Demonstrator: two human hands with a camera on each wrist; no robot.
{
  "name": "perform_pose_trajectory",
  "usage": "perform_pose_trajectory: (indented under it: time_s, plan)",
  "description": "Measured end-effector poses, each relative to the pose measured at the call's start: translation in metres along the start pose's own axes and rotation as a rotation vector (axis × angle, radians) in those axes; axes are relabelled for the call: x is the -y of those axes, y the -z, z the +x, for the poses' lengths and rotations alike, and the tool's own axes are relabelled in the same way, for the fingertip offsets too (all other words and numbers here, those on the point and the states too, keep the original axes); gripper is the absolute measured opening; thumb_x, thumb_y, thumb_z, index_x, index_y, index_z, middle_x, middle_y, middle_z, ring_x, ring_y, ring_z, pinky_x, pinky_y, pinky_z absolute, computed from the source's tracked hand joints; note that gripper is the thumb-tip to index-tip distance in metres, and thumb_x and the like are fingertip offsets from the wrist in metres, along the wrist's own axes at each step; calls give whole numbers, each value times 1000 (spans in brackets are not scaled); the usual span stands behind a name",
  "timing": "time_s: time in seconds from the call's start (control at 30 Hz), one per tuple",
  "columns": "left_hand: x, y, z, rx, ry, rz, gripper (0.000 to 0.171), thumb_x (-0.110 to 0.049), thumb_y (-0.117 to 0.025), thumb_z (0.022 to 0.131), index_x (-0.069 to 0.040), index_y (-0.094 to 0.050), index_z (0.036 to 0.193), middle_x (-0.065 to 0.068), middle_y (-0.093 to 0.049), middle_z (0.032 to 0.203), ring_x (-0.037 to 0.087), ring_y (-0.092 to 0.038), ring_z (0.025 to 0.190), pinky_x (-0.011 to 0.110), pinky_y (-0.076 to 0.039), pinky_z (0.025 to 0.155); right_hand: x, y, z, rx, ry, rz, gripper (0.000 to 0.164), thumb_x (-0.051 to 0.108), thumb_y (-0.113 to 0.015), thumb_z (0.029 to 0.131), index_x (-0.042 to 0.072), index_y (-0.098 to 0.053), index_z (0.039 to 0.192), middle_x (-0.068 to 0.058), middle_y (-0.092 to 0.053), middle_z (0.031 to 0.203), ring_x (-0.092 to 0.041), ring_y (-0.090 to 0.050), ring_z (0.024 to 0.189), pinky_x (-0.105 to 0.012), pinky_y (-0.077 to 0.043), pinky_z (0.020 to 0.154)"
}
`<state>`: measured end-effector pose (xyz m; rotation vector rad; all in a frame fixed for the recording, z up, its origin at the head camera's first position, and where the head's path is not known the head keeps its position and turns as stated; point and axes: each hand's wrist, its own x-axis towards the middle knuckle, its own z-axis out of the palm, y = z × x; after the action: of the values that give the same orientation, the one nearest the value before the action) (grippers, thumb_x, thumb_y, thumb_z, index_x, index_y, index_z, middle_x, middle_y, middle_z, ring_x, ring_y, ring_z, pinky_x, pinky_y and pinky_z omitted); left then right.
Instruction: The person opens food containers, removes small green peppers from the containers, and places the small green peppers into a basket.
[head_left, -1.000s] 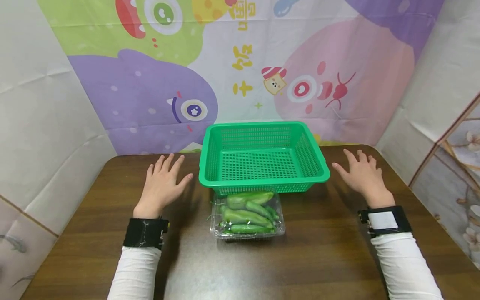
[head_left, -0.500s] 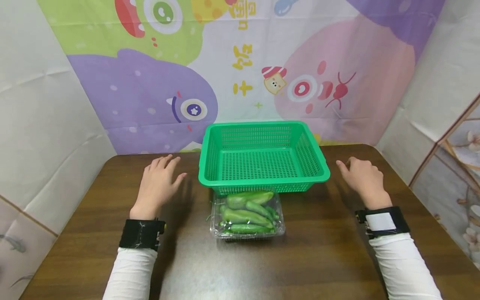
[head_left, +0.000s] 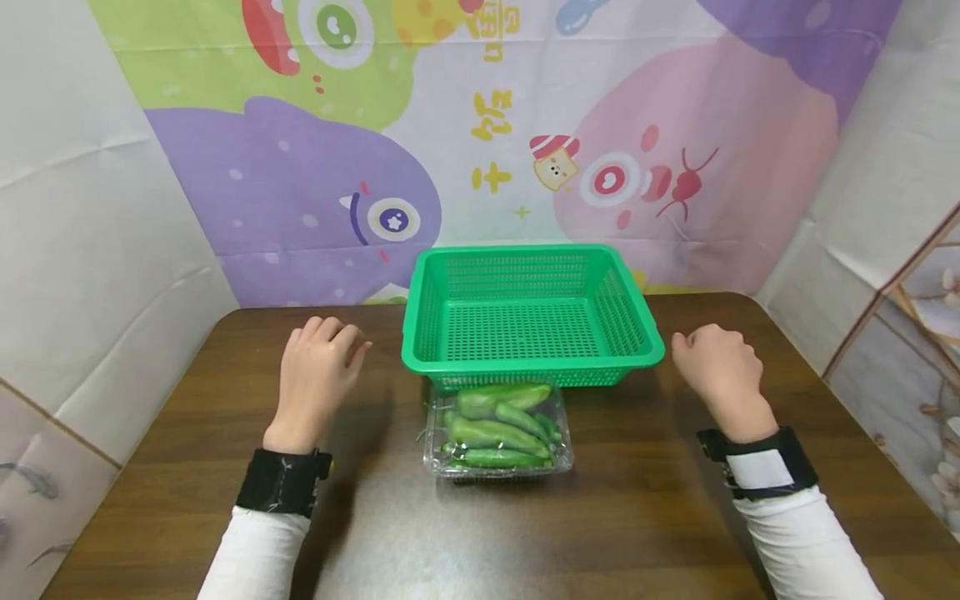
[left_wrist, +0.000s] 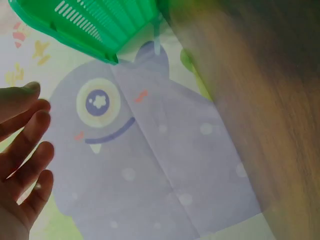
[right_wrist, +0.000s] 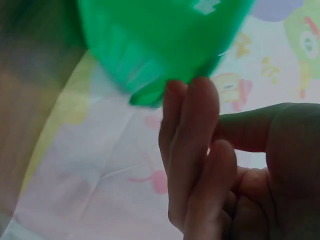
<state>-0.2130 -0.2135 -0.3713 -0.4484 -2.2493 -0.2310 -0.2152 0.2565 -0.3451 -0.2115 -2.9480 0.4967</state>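
Note:
My left hand (head_left: 317,367) hovers over the table left of a green plastic basket (head_left: 652,354), its fingers loosely curled around nothing. In the left wrist view, gaps show between the bent fingers (left_wrist: 35,162). On the other side, my right hand (head_left: 720,371) is bent at the knuckles close to the basket's right rim. The right wrist view shows its fingers and thumb drawn near each other with nothing between them. In front of the basket sits a clear plastic clamshell box (head_left: 561,458) holding several long green peppers (head_left: 498,434). Its lid appears closed.
The brown wooden table (head_left: 495,542) carries the basket near its back edge. Behind it hangs a cartoon-print cloth (head_left: 322,183), with pale panels (head_left: 112,208) at both sides. Strips of tabletop lie between each hand and the clamshell box.
Both hands have drawn back slightly toward me and their fingers have curled in from a spread pose. The view has shifted a little; the basket and box stay in place.

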Motion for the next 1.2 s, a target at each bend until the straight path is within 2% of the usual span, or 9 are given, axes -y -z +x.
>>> perform_pose_trajectory:
  time_s: [0.07, 0.17, 0.27, 0.47, 0.63, 0.83, 1.03, 1.2]
  plan:
    - [-3, 1, 0, -20, -19, -1, 13, -13, -75, 78, -5, -65, 77, 9, -57, 73, 31, -52, 74, 42, -41, 60, 7, 5, -7, 46, 25, 20, 51, 33, -40, 95, 14, -52, 50, -1, -53, 51, -29, -56, 56, -34, -38, 41]
    - [-8, 2, -1, -38, -50, -3, 14, -12, -76, 77, -5, -64, 77, 9, -55, 73, 30, -51, 72, 41, -41, 59, 17, 9, -16, 89, 71, 57, 50, 36, -41, 97, 17, -64, 57, 4, -62, 54, -26, -61, 60, -33, -41, 43]
    - [-13, 2, -2, -49, -74, -5, 14, -11, -76, 77, -5, -63, 77, 9, -55, 73, 29, -51, 70, 39, -41, 57, 29, 9, -24, 116, 121, 101, 49, 42, -42, 98, 19, -69, 65, 7, -66, 57, -19, -62, 60, -32, -43, 46]
    - [-25, 3, -8, -72, -116, -17, 13, -11, -73, 80, -4, -62, 79, 8, -54, 72, 27, -52, 66, 37, -43, 52, 54, -8, -38, 145, 240, 212, 44, 45, -47, 97, 17, -67, 69, 9, -63, 57, -10, -60, 55, -29, -43, 50]
    - [-36, 2, -13, -104, -154, -35, 14, -14, -69, 83, -4, -60, 78, 8, -52, 71, 26, -51, 65, 36, -43, 51, 73, -24, -48, 207, 299, 379, 38, 42, -50, 96, 15, -68, 76, 7, -65, 61, -9, -63, 55, -28, -47, 53]
    - [-48, 0, -16, -128, -216, -57, 15, -13, -71, 81, -5, -59, 76, 7, -51, 70, 24, -49, 62, 33, -39, 49, 95, -39, -59, 288, 351, 612, 39, 41, -53, 95, 9, -70, 83, -1, -69, 67, -14, -67, 59, -30, -56, 54]
    - [-56, 3, -19, -117, -264, -75, 14, -14, -70, 82, -4, -61, 78, 6, -50, 71, 23, -47, 61, 31, -36, 48, 112, -56, -71, 470, 349, 798, 30, 29, -55, 96, 3, -69, 94, -10, -70, 78, -20, -69, 67, -34, -59, 61]
    - [-62, 7, -21, -119, -299, -79, 18, -16, -59, 91, -4, -63, 78, 6, -52, 72, 24, -48, 61, 31, -37, 48, 129, -65, -82, 591, 354, 881, 30, 26, -55, 97, 0, -67, 103, -12, -71, 84, -21, -71, 73, -33, -60, 65]
